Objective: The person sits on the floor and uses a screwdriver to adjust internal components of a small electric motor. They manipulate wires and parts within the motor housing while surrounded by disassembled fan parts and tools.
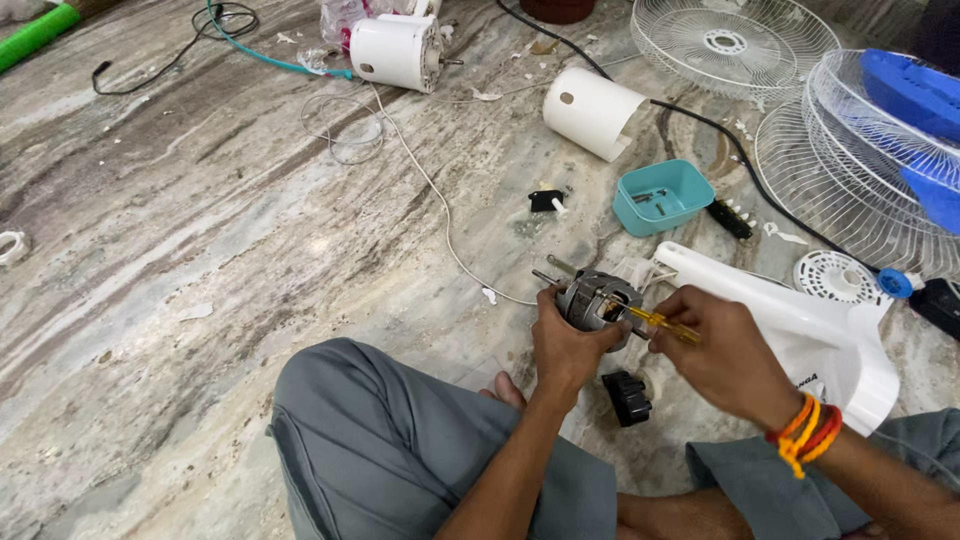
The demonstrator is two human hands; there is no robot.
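Observation:
My left hand (566, 345) grips a grey metal fan motor (598, 299) with a shaft sticking out to the upper left, held just above the stone floor. My right hand (722, 350) holds a small yellow-handled screwdriver (660, 321) whose tip meets the motor's right side. Threads of orange and red circle my right wrist. A small black plastic part (627, 396) lies on the floor below the motor, between my knees.
A white fan stand piece (800, 320) lies right of my hands. Beyond it are a teal tray (661, 197), a white cylindrical cover (592, 112), a second white motor housing (395, 50), wire fan grilles (850, 170), blue fan blades (915, 100) and black and white cables.

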